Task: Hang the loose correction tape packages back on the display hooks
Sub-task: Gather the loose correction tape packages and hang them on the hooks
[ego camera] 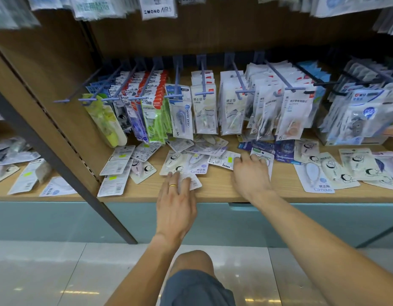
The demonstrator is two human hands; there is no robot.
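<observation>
Hands (176, 195) (250, 173) on packages (191, 164) near shelf edge (213, 196)

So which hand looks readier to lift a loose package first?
Probably the left hand: its fingers already lie flat on a white package near the shelf edge, clear of the pile.

Wood shelf (217, 191) w/ teal base panel (58, 219); grey upright post (58, 160) at left; glossy tile floor (47, 277) below.

Wood shelf (215, 191) w/ loose pkgs (116, 160) scattered.
</observation>
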